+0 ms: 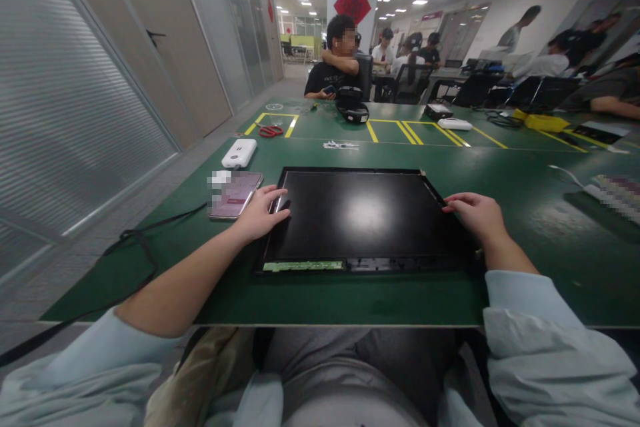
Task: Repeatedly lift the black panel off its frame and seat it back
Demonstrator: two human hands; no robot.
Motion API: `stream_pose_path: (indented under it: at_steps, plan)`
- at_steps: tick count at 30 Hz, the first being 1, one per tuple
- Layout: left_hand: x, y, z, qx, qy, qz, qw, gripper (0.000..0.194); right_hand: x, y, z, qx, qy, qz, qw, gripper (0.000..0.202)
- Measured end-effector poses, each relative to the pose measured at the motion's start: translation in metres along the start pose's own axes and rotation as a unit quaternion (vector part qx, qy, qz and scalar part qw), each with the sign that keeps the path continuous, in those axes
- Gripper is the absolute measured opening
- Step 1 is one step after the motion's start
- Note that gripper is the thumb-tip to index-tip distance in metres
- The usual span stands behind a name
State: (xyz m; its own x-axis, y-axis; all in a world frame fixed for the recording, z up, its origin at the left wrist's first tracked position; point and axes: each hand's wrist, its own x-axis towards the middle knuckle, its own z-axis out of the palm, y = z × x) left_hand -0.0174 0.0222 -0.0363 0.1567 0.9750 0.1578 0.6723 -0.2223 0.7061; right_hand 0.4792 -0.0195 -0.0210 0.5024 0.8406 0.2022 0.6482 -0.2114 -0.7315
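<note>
A black flat display panel (pixel 330 214) lies on the green table in front of me, its dark screen catching a bright reflection. Along its near edge runs a green circuit strip (pixel 303 266), set in the black frame. My left hand (pixel 263 212) rests at the panel's left edge, fingers spread and thumb over the screen. On the opposite side, my right hand (pixel 475 214) pinches the frame at the right edge with thumb and fingertips together. Just left of my left hand lies a phone (pixel 237 194) with a lit screen.
A white power bank (pixel 239 153) sits beyond the phone. Farther back are red-handled scissors (pixel 271 131), a black case (pixel 353 110) and a white device (pixel 455 124). A cable (pixel 570 175) lies at right. A person (pixel 333 74) sits across the table.
</note>
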Motion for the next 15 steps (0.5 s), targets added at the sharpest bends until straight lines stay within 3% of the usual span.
stream_pose_path:
  at_steps: [4, 11, 15]
  plan:
    - [-0.0016, 0.0032, 0.0008, 0.054, -0.014, 0.038, 0.998, 0.055, 0.0006, 0.0011, -0.0002, -0.004, -0.002, -0.012, 1.0, 0.026]
    - [-0.004, 0.0073, -0.0009, 0.083, -0.026, 0.047, 0.995, 0.054, 0.0017, 0.0042, 0.0003, -0.001, -0.003, -0.008, 1.0, 0.027]
    - [-0.0048, 0.0084, -0.0017, 0.094, -0.005, 0.038, 0.995, 0.059, 0.0022, 0.0057, 0.001, 0.001, -0.007, -0.009, 1.0, 0.028]
